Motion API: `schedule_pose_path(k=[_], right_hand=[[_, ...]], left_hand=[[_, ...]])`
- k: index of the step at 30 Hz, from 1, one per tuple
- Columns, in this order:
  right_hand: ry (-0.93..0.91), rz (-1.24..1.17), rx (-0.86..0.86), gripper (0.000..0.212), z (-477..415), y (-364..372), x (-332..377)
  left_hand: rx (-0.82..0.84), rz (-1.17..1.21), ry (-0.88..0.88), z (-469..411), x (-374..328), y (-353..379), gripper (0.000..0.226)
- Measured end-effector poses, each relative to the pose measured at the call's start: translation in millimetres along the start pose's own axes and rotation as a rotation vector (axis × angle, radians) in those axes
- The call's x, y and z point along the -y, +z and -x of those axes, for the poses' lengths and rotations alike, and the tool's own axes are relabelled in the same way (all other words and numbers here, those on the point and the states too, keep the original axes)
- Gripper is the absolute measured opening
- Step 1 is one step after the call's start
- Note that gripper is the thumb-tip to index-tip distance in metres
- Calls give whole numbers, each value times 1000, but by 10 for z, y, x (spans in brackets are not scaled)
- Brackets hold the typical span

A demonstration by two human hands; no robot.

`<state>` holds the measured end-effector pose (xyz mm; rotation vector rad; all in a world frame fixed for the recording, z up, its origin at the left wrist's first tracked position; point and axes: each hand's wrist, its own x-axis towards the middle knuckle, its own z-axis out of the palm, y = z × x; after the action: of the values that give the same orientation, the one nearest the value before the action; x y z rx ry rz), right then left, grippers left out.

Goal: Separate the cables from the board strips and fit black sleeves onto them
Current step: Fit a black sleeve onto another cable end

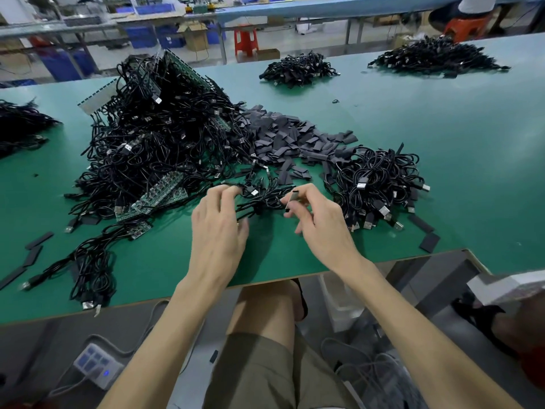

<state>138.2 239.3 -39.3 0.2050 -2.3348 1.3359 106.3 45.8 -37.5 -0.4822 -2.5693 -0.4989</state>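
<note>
Now, at the near edge of the table (442, 128), we take the sleeve pile (295, 137) as our reference.

Both hands work just in front of the pile, over a small cable bundle (262, 202) lying on the green top.

Right hand (321, 228): thumb and forefinger are closed in a pinch on a small flat piece (291, 199), held upright at the bundle's right end. It is pale grey with a dark top. We cannot tell whether it is a sleeve or a plug. The other fingers are loosely bent below it.

Left hand (219, 228): back of hand up, fingers bent down onto the bundle's left end. The fingertips are blurred, so we cannot tell whether they grip a cable or only touch it.

Left of the pile: a large heap (159, 128) of black cables, touching the pile, with green board strips (160, 193) poking out at its near side.

Right of the pile, just beside it: a smaller mound (380, 184) of coiled cables, plugs showing.

Loose sleeves lie scattered near the table edge on both sides.
</note>
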Motion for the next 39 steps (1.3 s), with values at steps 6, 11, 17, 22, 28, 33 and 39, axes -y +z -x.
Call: schedule_pose_path(k=[6,11,17,22,28,33,39], right_hand=[[13,-69,33,7,4,10,10],[-83,44,66,10,-8,18,-10],[-21,113,169,9,-9,55,-84],[42,-63,-68,11,-4,13,-44],[-85,-203,-301,8,30,-18,-12],[-60,-360,-502,14,34,-160,52],[-94,-475,-481,15,-140,-418,229]], left_hand=[[195,-62,41,-275,-65,123,46],[68,162,-100,-322,-55,194,28],[-103,422,-323,-324,106,208,22],[-70,137,-328,-272,262,141,32],[-7,-67,-256,-230,258,133,33],[27,-148,-251,-209,290,145,32],[85,-125,-258,-180,281,174,39]])
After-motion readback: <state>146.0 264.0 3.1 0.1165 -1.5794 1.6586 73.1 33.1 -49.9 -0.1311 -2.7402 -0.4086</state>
